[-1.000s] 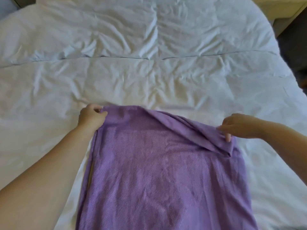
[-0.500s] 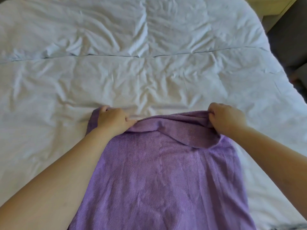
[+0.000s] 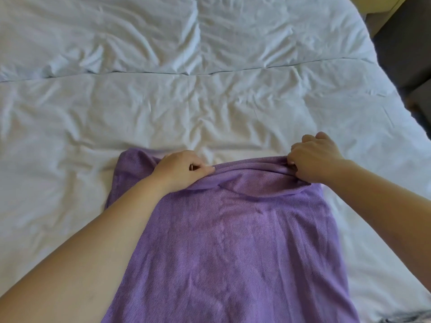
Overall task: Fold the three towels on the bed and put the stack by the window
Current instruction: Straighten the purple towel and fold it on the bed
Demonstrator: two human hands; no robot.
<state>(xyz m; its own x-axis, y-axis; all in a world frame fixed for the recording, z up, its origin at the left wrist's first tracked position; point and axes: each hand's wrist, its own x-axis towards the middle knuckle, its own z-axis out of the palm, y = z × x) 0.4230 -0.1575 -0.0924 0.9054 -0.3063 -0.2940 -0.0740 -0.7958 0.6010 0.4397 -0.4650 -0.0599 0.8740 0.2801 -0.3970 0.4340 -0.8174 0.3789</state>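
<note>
A purple towel (image 3: 233, 252) lies lengthwise on the white bed (image 3: 210, 113), running from the frame's lower edge up to the middle. Its far edge is bunched into a rolled fold. My left hand (image 3: 179, 170) grips that far edge left of centre, with the towel's far left corner lying loose beyond it. At the far right corner my right hand (image 3: 314, 157) holds the fold with curled fingers. No other towel is in view.
The rumpled white duvet covers the bed, with a seam (image 3: 210, 73) running across it. The bed's right edge drops to a dark floor (image 3: 405, 54). A pale yellow piece of furniture (image 3: 384, 3) shows at the top right corner.
Both hands have shifted inward and toward me along the towel's far edge, bunching it into a thicker fold. The left corner now lies free beside my left hand.
</note>
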